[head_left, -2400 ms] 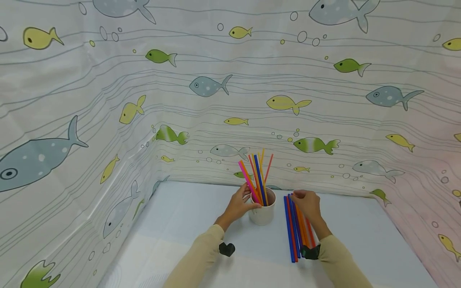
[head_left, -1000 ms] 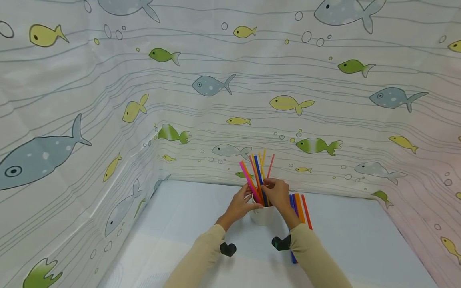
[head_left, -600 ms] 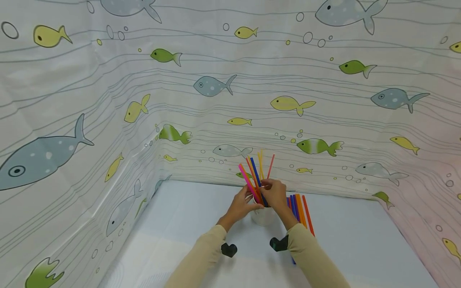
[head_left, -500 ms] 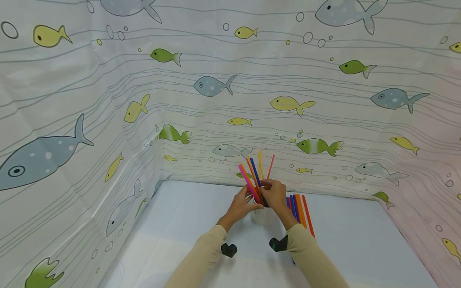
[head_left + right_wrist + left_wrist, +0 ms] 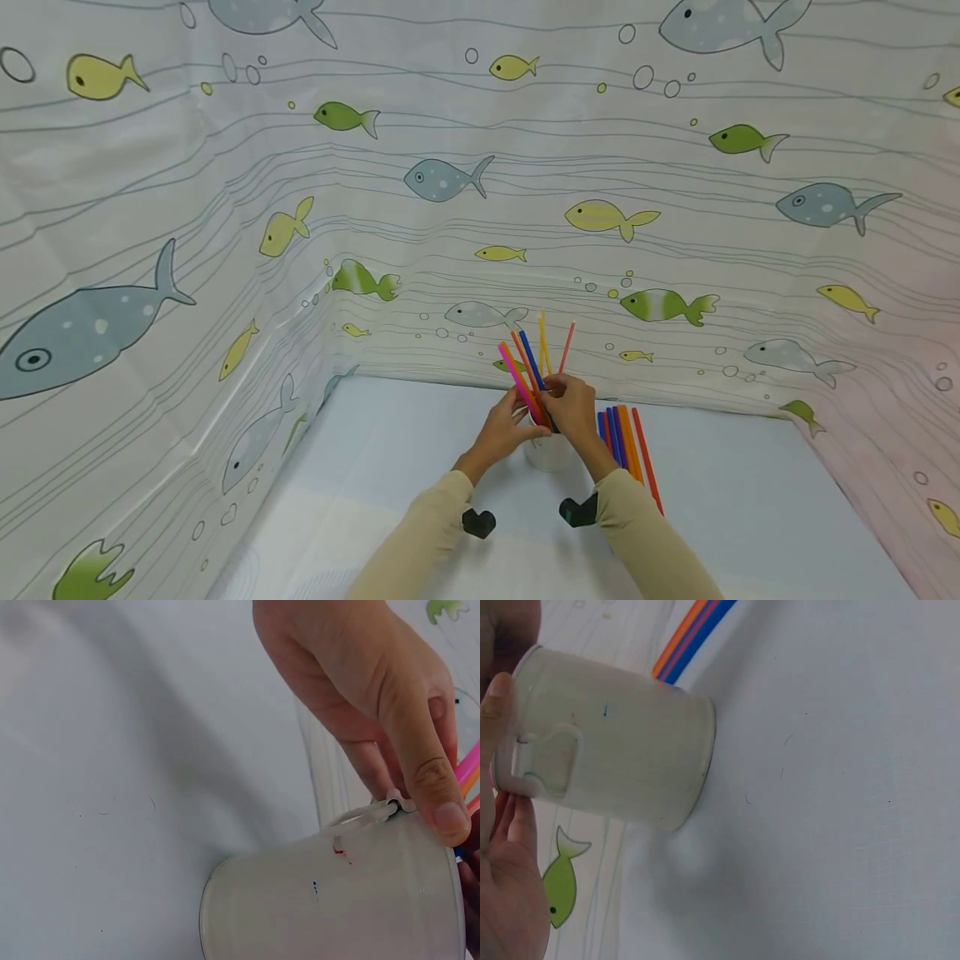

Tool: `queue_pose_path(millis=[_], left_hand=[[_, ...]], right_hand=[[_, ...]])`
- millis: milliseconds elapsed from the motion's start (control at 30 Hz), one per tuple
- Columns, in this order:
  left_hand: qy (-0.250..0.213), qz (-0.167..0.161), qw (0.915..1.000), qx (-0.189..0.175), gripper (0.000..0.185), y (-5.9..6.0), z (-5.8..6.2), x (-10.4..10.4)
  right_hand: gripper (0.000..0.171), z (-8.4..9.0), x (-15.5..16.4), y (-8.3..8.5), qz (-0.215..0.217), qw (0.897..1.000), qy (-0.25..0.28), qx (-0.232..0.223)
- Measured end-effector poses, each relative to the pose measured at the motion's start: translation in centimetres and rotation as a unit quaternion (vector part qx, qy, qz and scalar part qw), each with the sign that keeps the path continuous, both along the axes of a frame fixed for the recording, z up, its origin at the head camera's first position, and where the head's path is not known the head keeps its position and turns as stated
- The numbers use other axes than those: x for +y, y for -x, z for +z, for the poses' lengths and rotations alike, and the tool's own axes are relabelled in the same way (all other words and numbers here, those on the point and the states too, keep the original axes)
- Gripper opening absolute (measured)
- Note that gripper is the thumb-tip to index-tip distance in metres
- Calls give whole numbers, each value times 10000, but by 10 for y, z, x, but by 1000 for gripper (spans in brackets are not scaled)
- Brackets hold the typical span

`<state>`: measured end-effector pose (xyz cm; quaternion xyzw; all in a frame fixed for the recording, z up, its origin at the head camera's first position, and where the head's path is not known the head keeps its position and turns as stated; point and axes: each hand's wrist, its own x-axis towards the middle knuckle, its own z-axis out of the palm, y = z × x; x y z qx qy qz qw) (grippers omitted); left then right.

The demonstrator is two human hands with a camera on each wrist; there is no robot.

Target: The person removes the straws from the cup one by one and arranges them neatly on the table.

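Smooth white ceramic cup [image 5: 549, 454], low centre frame, sits between both hands: left hand [image 5: 504, 423] grips its rim, right hand [image 5: 573, 406] pinches thin coloured plastic straws [image 5: 534, 371] standing inside.

Straws [image 5: 537, 367] in cup [image 5: 550, 454], more [image 5: 626, 442] rightward

Fish-print curtain [image 5: 450, 167] on three sides; pale blue tabletop [image 5: 390, 450] below.
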<state>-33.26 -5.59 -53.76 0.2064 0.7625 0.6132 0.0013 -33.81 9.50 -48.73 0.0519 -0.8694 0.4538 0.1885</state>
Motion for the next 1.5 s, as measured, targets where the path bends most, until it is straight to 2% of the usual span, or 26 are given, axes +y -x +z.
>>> queue_pose_path(millis=[167,400,667,933,1200,1300,1500], left_hand=[[-8,-26,10000,-13,91,0,0,1],[-19,-39,10000,33,89,2,2,2],[-25,-50,10000,64,87,4,2,0],[-37,-96,9998,172,87,3,2,0],[-64,-42,9998,171,84,-1,2,1],[-118,-86,9998,146,84,-4,6,1],[-147,-149,9997,99,81,-18,28,0]], right_hand=[[23,-1,1,-1,-27,10000,67,-15],[22,0,4,0,-105,9995,205,214],[21,-1,8,-2,-132,9992,376,11],[27,-1,12,-6,-122,9985,447,-288],[27,-6,16,-8,-6,9984,505,-263],[27,-6,17,-8,-4,9981,551,-284],[28,3,19,-9,-106,9986,524,-42]])
